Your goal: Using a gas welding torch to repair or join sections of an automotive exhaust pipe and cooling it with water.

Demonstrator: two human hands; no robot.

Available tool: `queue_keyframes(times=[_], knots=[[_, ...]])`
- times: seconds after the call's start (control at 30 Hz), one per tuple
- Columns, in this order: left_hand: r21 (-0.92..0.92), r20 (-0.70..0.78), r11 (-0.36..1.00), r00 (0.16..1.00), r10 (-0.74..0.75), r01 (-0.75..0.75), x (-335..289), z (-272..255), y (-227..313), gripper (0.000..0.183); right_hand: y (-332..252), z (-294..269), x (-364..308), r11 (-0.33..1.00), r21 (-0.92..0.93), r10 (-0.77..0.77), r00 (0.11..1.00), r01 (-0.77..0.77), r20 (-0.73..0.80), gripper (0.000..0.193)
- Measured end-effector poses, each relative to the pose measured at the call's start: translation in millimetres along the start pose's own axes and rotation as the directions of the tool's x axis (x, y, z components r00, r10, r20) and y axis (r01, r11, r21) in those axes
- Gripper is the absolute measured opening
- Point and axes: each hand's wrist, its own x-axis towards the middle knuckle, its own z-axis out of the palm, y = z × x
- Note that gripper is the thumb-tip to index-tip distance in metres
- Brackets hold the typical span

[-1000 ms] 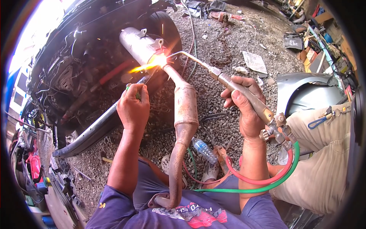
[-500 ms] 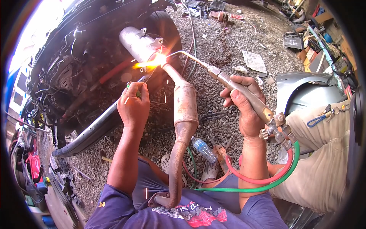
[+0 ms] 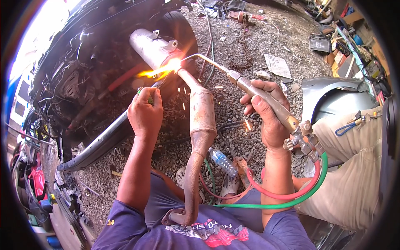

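My right hand (image 3: 273, 112) is wrapped round the handle of a brass-coloured gas torch (image 3: 266, 98). Its bent tip meets a bright flame (image 3: 173, 65) at the joint between a silver muffler (image 3: 151, 49) and a rusty exhaust pipe (image 3: 193, 166). The pipe bulges in the middle, and its flanged lower end rests against my lap. Just left of the pipe, my left hand (image 3: 145, 110) pinches thin wire (image 3: 163, 81) that reaches toward the flame. Something green shows between those fingers; glare hides where the wire ends.
Red (image 3: 287, 196) and green (image 3: 287, 206) hoses loop from the torch across my legs. A stripped car front (image 3: 79, 62) stands at left. On the gravel (image 3: 233, 33) lie a plastic bottle (image 3: 223, 162) and a silver fender (image 3: 333, 96). A person in tan trousers (image 3: 350, 175) is close at right.
The flame's yellow tail stretches farther left, and the joint's muffler side glows redder. Sparks have scattered to new spots, one low near my right hand. Both hands hold nearly the same positions.
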Motion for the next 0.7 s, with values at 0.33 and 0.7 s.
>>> queue_keyframes(times=[0.33, 0.7], knots=[[-0.004, 0.01, 1.0, 1.0, -0.015, 0.015, 0.5, 4.1, 1.4, 0.012, 2.4, -2.6, -0.3, 1.0, 0.007, -0.004, 1.0, 0.004, 0.0, 0.038], [0.029, 0.045, 0.998, 0.997, -0.06, 0.059, 3.4, 4.9, 1.7, 0.012, 3.5, -2.2, 0.5, 1.0, 0.005, -0.002, 1.0, 0.002, -0.003, 0.039]])
